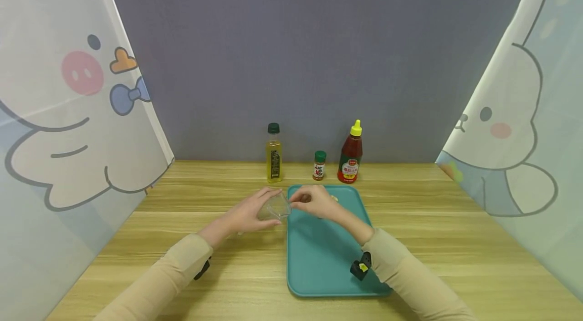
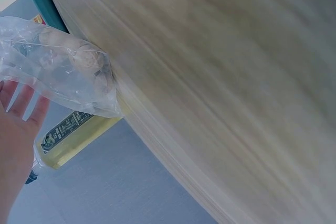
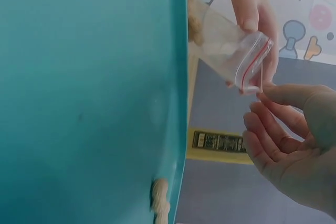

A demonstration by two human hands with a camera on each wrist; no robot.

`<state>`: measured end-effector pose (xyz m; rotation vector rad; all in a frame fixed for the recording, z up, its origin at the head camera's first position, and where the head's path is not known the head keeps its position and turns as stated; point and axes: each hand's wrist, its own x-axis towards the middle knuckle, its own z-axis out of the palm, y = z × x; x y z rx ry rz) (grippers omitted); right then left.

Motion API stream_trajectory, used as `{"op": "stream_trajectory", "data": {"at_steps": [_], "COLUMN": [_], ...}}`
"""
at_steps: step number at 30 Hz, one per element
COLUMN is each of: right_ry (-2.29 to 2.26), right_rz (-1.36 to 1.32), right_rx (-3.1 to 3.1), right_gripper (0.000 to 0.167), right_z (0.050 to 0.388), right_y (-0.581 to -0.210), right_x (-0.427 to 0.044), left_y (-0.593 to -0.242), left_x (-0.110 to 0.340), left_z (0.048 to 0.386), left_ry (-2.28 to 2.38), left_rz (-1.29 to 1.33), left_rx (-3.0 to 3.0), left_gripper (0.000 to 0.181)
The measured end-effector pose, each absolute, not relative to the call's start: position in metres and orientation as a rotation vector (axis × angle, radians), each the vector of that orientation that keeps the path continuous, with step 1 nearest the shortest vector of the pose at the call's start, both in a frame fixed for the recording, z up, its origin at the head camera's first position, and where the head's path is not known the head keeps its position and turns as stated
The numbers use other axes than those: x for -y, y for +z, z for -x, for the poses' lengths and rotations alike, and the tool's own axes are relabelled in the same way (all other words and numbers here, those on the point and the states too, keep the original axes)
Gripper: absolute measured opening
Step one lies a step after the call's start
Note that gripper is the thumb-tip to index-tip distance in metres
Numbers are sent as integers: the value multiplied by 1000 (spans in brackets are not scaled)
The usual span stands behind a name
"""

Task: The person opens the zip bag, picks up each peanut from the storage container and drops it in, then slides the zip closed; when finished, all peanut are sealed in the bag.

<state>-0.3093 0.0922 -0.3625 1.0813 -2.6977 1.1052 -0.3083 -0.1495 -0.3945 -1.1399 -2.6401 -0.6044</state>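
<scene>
A clear zip bag (image 3: 223, 43) with a red seal line holds several peanuts in their shells (image 2: 86, 59). My left hand (image 1: 254, 213) grips the bag from the side, fingers behind it and thumb in front. The thumb and forefinger of my right hand (image 3: 299, 135) pinch the edge of the bag's mouth, the other fingers loosely curled. In the head view my right hand (image 1: 314, 200) is above the far left part of a teal tray (image 1: 328, 260). A peanut (image 3: 160, 198) lies inside the tray by its rim, partly out of frame.
Behind the tray stand an oil bottle (image 1: 274, 154) with a dark cap, a small green-capped spice jar (image 1: 319, 166) and a red sauce bottle (image 1: 350, 156) with a yellow tip. A grey panel (image 1: 300, 57) rises at the wooden table's (image 1: 432, 219) back edge.
</scene>
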Motion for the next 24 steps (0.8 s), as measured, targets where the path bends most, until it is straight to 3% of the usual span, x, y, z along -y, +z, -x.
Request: {"op": "stream_trajectory", "data": {"at_steps": [24], "right_ry": [973], "right_rz": [-1096], "right_rx": [2818], "right_gripper": [22], "right_z": [329], "right_y": [-391], "right_x": [-151], "left_y": [-395], "left_x": [149], "left_z": [308], "left_ry": [-544], "left_rz": [1096], "left_rx": [2678], "left_gripper": [81]}}
